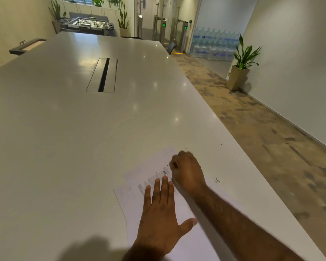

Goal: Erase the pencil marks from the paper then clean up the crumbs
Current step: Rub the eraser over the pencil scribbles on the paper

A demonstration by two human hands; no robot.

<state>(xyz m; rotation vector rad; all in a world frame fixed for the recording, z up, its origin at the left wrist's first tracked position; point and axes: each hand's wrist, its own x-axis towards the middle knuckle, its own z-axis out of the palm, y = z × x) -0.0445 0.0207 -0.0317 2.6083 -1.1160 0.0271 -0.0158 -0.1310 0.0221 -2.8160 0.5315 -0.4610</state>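
A white sheet of paper (132, 196) lies near the front right corner of the long white table (83, 129). Grey pencil scribbles (154, 180) run across its upper part. My left hand (162, 210) lies flat on the paper with straight, spread fingers, just below the scribbles. My right hand (186, 172) is curled into a fist at the right end of the scribbles, fingers closed round something small that I cannot make out. A few dark eraser crumbs (164, 171) lie by that hand, and another crumb (217, 180) sits on the table to the right.
A cable slot (103, 75) is set into the middle of the table. The table's right edge runs close to the paper, with carpet below. A potted plant (241, 70) stands by the right wall, stacked water bottles (215, 44) behind it.
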